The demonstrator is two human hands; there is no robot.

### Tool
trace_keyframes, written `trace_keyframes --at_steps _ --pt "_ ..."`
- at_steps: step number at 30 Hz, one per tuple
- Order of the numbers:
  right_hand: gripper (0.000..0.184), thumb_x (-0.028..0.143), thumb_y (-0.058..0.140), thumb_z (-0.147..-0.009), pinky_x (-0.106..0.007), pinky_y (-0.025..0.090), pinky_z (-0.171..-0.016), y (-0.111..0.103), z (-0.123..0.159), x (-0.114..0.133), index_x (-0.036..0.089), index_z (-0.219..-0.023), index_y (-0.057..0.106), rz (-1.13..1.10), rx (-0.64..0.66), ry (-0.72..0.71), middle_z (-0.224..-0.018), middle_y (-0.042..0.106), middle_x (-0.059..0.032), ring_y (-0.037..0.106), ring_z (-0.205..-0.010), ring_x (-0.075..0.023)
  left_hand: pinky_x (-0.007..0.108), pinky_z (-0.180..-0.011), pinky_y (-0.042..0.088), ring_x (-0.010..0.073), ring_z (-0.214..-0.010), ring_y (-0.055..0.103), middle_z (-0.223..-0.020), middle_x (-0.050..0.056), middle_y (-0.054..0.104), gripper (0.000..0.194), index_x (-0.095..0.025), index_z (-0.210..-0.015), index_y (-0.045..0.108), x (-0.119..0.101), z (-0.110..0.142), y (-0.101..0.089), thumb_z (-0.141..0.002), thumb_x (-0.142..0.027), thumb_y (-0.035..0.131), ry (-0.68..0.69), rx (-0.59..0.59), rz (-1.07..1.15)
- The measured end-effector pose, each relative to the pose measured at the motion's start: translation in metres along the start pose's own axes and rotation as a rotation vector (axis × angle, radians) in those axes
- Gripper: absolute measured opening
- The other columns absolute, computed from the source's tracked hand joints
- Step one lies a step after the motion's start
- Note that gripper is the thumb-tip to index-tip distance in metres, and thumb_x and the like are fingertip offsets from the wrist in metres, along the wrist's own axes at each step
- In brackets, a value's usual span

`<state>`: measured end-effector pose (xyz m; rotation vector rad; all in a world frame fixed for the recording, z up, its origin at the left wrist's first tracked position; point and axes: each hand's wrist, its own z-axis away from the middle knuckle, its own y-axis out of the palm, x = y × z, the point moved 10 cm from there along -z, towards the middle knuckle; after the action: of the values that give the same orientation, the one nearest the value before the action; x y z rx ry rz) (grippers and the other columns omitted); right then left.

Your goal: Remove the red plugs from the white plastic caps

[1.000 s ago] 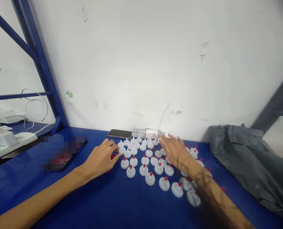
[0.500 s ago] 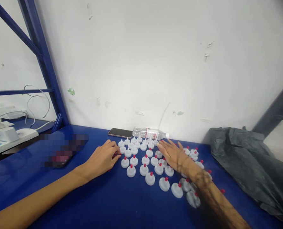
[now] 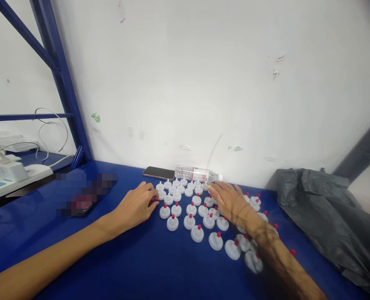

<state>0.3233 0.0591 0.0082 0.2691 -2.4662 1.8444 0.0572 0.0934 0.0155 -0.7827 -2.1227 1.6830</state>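
Two hands noted. Left hand (image 3: 145, 203), nine o'clock of the cluster: fingers curled beside small red pieces (image 3: 154, 201) — whether gripped cannot be told. Right hand (image 3: 225, 198), one o'clock: fingers extended, hold hidden. White caps: at least twelve plain caps (image 3: 168, 200), eleven o'clock — at least sixteen red-tipped caps (image 3: 197, 234), centre to five.

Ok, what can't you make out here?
In the head view:
Left hand: its curled fingers partly hide small red pieces.
Red-tipped white caps: some partly behind the right hand and forearm.
Power strip: cut off by the left edge.
Dark flat object: blurred by pixelation.
Plastic bottle label: too small to read.
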Motion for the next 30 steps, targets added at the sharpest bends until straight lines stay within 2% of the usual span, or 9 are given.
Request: trace_keyframes --at_steps 3,7,11,14,17,21,25,27,30 --pt "0.06 0.055 0.012 -0.105 -0.062 0.025 -0.119 -0.007 -0.004 0.007 0.031 -0.138 0.057 -0.011 -0.006 -0.025 -0.145 0.059 -0.0045 0.044 -0.141 -0.0292 0.033 -0.072 0.048 0.0247 -0.103 0.058 -0.107 0.005 0.065 0.014 -0.023 -0.103 0.07 0.0 -0.001 0.0 -0.097 -0.03 0.06 0.003 -0.012 -0.003" --pt "0.062 0.056 0.011 -0.105 -0.069 0.025 -0.116 -0.005 -0.017 0.008 0.032 -0.136 0.06 -0.02 0.013 -0.009 -0.138 0.065 -0.0051 0.048 -0.138 -0.0327 0.033 -0.069 0.046 0.0256 -0.103 0.058 -0.106 0.005 0.065 0.016 -0.023 -0.104 0.071 0.001 -0.003 0.003 -0.098 -0.03 0.058 0.006 0.008 -0.008" --pt "0.064 0.056 0.012 -0.106 -0.074 0.025 -0.113 0.004 -0.028 0.01 0.029 -0.132 0.064 -0.031 0.037 -0.02 -0.131 0.07 -0.0081 0.049 -0.138 -0.036 0.033 -0.066 0.043 0.0255 -0.099 0.057 -0.103 0.005 0.064 0.016 -0.023 -0.098 0.07 0.001 -0.003 0.008 -0.098 -0.026 0.055 0.022 0.027 0.005" --pt "0.062 0.054 0.016 -0.107 -0.076 0.026 -0.112 0.003 -0.03 0.015 0.026 -0.126 0.068 -0.038 0.018 -0.052 -0.128 0.072 -0.0093 0.052 -0.136 -0.0368 0.032 -0.067 0.043 0.0252 -0.099 0.057 -0.103 0.005 0.064 0.015 -0.022 -0.095 0.068 0.0 -0.003 0.01 -0.097 -0.023 0.053 0.032 0.01 0.017" --pt "0.054 0.047 0.02 -0.108 -0.072 0.026 -0.113 -0.012 -0.028 0.021 0.026 -0.124 0.068 -0.038 -0.056 -0.104 -0.127 0.072 -0.0092 0.056 -0.133 -0.0324 0.033 -0.069 0.044 0.0242 -0.098 0.059 -0.105 0.005 0.064 0.014 -0.022 -0.098 0.065 -0.001 -0.002 0.006 -0.098 -0.024 0.051 0.033 -0.033 0.041" --pt "0.041 0.042 0.031 -0.108 -0.059 0.025 -0.119 -0.045 -0.02 0.03 0.026 -0.122 0.067 -0.039 -0.2 -0.168 -0.125 0.073 -0.0061 0.062 -0.125 -0.0232 0.033 -0.074 0.045 0.0225 -0.093 0.061 -0.103 0.005 0.066 0.015 -0.02 -0.101 0.064 -0.004 0.001 -0.012 -0.098 -0.025 0.049 0.027 -0.137 0.107" --pt "0.025 0.042 0.055 -0.102 -0.05 0.032 -0.115 -0.077 0.003 0.06 0.023 -0.113 0.068 -0.01 -0.459 -0.334 -0.107 0.077 -0.0039 0.07 -0.102 -0.0202 0.031 -0.072 0.046 0.0172 -0.074 0.06 -0.092 0.002 0.068 0.018 -0.021 -0.102 0.066 -0.013 0.005 -0.028 -0.098 -0.03 0.05 0.068 -0.208 0.262" --pt "0.018 0.035 0.062 -0.099 -0.048 0.038 -0.109 -0.083 0.016 0.082 0.022 -0.112 0.066 0.01 -0.547 -0.448 -0.103 0.076 -0.0033 0.07 -0.096 -0.0204 0.03 -0.07 0.045 0.0152 -0.07 0.058 -0.092 0.001 0.068 0.018 -0.022 -0.101 0.067 -0.021 0.008 -0.032 -0.098 -0.032 0.052 0.127 -0.232 0.335" --pt "0.017 0.023 0.059 -0.1 -0.044 0.045 -0.101 -0.076 0.028 0.11 0.021 -0.116 0.061 0.007 -0.526 -0.539 -0.11 0.073 -0.0053 0.067 -0.102 -0.0221 0.027 -0.07 0.045 0.0132 -0.07 0.056 -0.093 0.0 0.067 0.015 -0.022 -0.102 0.066 -0.03 0.012 -0.036 -0.098 -0.03 0.054 0.194 -0.275 0.413"
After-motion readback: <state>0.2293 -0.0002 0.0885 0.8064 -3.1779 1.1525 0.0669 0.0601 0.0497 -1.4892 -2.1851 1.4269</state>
